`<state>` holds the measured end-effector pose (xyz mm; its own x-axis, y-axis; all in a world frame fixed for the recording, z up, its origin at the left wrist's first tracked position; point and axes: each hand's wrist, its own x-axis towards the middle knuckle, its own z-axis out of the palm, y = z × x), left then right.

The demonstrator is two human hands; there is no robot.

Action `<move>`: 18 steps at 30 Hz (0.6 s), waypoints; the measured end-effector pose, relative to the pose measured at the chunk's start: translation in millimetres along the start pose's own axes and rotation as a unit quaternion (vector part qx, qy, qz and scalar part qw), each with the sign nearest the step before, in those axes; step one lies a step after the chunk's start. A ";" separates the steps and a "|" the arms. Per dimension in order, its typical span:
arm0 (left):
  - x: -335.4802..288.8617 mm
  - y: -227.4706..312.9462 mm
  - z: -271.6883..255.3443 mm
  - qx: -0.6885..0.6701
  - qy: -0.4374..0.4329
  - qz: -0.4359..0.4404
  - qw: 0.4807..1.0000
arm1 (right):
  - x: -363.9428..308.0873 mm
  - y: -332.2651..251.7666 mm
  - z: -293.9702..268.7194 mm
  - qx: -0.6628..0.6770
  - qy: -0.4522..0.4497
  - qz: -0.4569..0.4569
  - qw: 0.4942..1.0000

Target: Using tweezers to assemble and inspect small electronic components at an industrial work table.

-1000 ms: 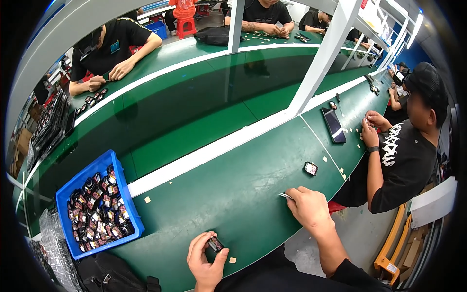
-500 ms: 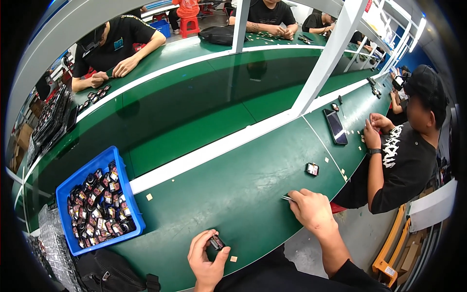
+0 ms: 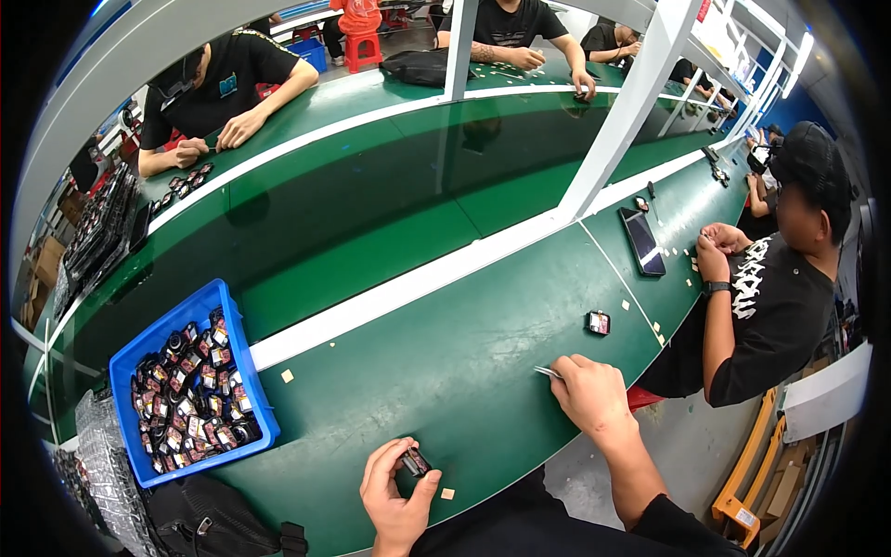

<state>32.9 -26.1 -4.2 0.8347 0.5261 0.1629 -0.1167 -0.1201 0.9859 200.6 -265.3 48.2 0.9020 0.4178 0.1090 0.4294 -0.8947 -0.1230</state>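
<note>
The small part [image 3: 414, 460] pinched in the left hand [image 3: 394, 492] looked like glossy black plastic. The thin tool [image 3: 546, 371] in the right hand [image 3: 594, 397] gleamed like bright metal. Under both hands the green table [image 3: 445, 362] was smooth, with a soft sheen. Left of the left hand, the blue bin [image 3: 237, 343] was shiny moulded plastic; the black bag [image 3: 200, 520] below it looked matt cloth.

On the green table [image 3: 445, 371], the left hand [image 3: 394, 492] keeps a grip on a small black part [image 3: 414, 461] while the right hand [image 3: 594, 397] pinches thin metal tweezers [image 3: 547, 371], with a blue bin [image 3: 190, 385] of similar parts at the left and a lone black part [image 3: 599, 322] lying farther right.
</note>
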 end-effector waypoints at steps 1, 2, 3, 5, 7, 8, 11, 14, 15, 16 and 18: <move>-0.3 -0.3 -0.3 0.001 0.000 0.000 1.000 | 0.6 0.2 1.9 0.002 -0.002 0.003 1.000; -0.6 -0.4 -0.5 0.002 0.001 0.000 1.000 | 1.0 0.1 3.0 0.005 -0.003 0.006 1.000; -0.5 -0.5 -0.5 0.001 0.001 0.000 1.000 | 1.2 -0.3 3.0 0.005 -0.003 0.007 1.000; -0.4 -1.4 -1.1 0.000 0.000 0.000 1.000 | 1.9 -1.4 3.0 0.010 -0.006 0.016 1.000; 0.4 -2.7 -1.3 0.006 -0.006 0.004 1.000 | 2.3 -1.3 3.4 0.013 -0.002 0.021 1.000; 1.6 -2.3 -0.7 0.005 -0.007 0.006 1.000 | 2.5 -1.0 3.7 0.016 0.001 0.026 1.000; 1.3 -0.2 0.5 -0.008 -0.004 0.001 1.000 | 1.4 -1.7 6.8 0.029 0.008 0.039 0.999; 2.6 2.8 -0.5 -0.002 -0.002 0.006 1.000 | 3.2 -0.5 12.0 0.033 0.018 0.037 0.999; 4.8 6.4 -0.7 0.010 -0.012 -0.002 1.000 | 3.8 -0.1 12.7 0.033 0.022 0.036 0.999; 7.9 8.7 -0.6 0.022 -0.021 -0.009 1.000 | 4.1 0.1 13.2 0.033 0.025 0.035 0.999; 2.6 20.6 -2.6 0.040 -0.045 -0.059 0.996 | 7.1 1.2 14.6 0.034 0.035 0.027 0.998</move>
<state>31.3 -25.1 16.6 0.8849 0.4641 0.0388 0.0246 -0.1297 0.9912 208.2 -261.1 34.4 0.9196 0.3545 0.1692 0.3840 -0.9020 -0.1972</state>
